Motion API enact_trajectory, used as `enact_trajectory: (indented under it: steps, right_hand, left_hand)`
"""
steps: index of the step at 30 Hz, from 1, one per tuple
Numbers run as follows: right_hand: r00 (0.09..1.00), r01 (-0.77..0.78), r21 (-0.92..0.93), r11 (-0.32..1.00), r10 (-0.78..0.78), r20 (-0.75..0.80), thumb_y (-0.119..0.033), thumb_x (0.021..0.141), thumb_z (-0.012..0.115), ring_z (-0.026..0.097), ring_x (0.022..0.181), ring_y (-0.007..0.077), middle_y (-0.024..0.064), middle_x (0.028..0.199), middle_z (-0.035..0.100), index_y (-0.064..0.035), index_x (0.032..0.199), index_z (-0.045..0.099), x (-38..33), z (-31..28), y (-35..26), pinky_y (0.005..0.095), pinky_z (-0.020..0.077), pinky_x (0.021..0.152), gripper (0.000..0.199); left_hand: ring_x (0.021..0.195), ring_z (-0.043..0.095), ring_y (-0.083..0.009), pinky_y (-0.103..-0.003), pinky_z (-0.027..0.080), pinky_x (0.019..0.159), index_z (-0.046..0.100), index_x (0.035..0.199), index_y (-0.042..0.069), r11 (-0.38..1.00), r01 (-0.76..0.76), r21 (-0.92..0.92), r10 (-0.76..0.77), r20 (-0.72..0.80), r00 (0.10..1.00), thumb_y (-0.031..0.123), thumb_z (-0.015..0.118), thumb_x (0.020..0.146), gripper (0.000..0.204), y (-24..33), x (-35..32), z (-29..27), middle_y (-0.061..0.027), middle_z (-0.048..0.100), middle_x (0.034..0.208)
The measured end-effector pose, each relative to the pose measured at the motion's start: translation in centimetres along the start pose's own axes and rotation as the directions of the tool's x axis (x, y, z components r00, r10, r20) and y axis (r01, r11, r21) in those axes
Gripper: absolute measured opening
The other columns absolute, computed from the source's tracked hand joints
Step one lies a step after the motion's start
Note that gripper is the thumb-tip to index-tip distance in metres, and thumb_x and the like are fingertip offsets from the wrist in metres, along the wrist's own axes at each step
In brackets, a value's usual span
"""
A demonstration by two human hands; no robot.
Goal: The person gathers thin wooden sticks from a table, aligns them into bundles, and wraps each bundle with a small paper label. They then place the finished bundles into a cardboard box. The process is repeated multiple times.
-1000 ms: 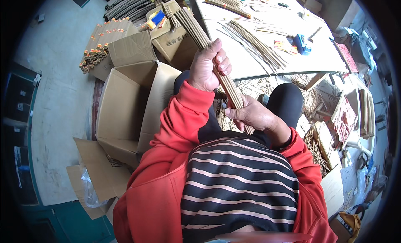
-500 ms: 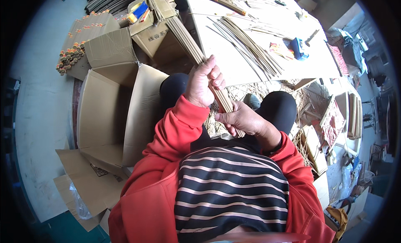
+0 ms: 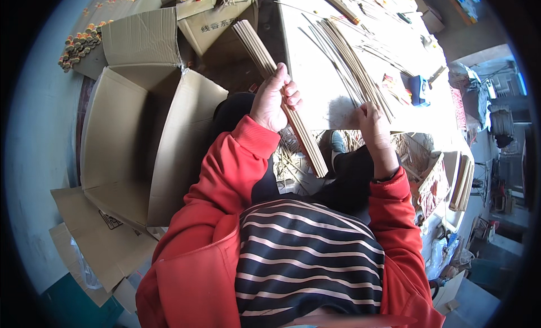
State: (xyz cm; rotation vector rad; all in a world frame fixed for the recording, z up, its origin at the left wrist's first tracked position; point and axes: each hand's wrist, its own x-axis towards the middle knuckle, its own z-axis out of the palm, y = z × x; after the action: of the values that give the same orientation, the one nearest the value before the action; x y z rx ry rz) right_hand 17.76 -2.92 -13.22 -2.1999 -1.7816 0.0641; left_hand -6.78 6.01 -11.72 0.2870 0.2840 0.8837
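My left hand (image 3: 273,99) is closed around the middle of a bundle of thin brown incense sticks (image 3: 305,137). The bundle slants from the upper left down to the right, its lower end over my lap. At the near edge of the white table (image 3: 310,105), my right hand (image 3: 373,125) rests with its fingers curled down. Loose incense sticks (image 3: 352,60) lie beside those fingers, pointing away across the table. The back of the hand hides whatever the fingertips hold.
An open cardboard box (image 3: 121,142) stands at my left. Behind it are a smaller carton (image 3: 220,32) and a stack of wrapped bundles (image 3: 84,46). A blue object (image 3: 418,91) sits on the table's right side. Broken sticks (image 3: 290,164) litter the floor below.
My right hand has let go of the bundle's lower end and moved up and right to the table edge. The left hand still grips the bundle. The view has shifted slightly.
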Motion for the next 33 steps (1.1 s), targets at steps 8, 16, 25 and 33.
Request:
enact_trajectory:
  steps: [8, 16, 25, 33]
  right_hand:
    - [0.999, -0.02, 0.375, 0.927, 0.031, -0.022, -0.014, 0.085, 0.056, 0.061, 0.068, 0.0288, 0.0167, 0.078, 0.061, -0.0013, 0.089, 0.056, -2.5, -4.6, -7.0, 0.034, 0.048, 0.061, 0.013]
    - [0.962, 0.271, 0.434, 0.859, -0.243, -0.121, -0.001, 0.077, 0.059, 0.056, 0.058, 0.0258, 0.0128, 0.069, 0.055, -0.002, 0.104, 0.059, -5.8, -4.7, -13.1, 0.0327, 0.0459, 0.052, 0.027]
    - [0.915, 0.404, 0.305, 0.863, -0.374, -0.154, -0.004, 0.072, 0.066, 0.057, 0.059, 0.0242, 0.0096, 0.072, 0.056, -0.003, 0.105, 0.06, -6.2, -4.5, -13.9, 0.0319, 0.0481, 0.05, 0.033]
    - [0.892, 0.453, 0.218, 0.865, -0.438, -0.116, -0.008, 0.073, 0.066, 0.055, 0.063, 0.0232, 0.0083, 0.074, 0.054, -0.0048, 0.108, 0.06, -6.4, -4.1, -13.7, 0.0312, 0.0472, 0.051, 0.035]
  left_hand:
    - [0.057, 0.05, -0.0157, -0.027, 0.043, 0.055, 0.046, 0.072, 0.013, 0.997, -0.007, 0.074, 0.012, -0.061, 0.998, 0.043, 0.058, 0.083, 0.034, -0.3, 0.1, -0.2, -0.0028, 0.051, 0.066]
    - [0.071, 0.058, -0.0264, -0.041, 0.05, 0.07, 0.046, 0.074, 0.01, 1.0, 0.009, 0.011, -0.008, -0.101, 0.995, 0.04, 0.062, 0.08, 0.035, -0.4, 0.0, -0.2, -0.012, 0.057, 0.073]
    - [0.065, 0.053, -0.0185, -0.034, 0.047, 0.066, 0.046, 0.075, 0.013, 0.999, 0.05, 0.021, -0.048, -0.063, 0.997, 0.045, 0.06, 0.08, 0.035, -0.1, 0.2, -0.8, -0.0036, 0.051, 0.067]
    - [0.059, 0.045, -0.013, -0.029, 0.041, 0.058, 0.045, 0.072, 0.015, 0.997, 0.073, 0.008, -0.072, -0.098, 0.993, 0.047, 0.059, 0.081, 0.036, -0.1, 0.1, -0.7, 0.0015, 0.044, 0.063]
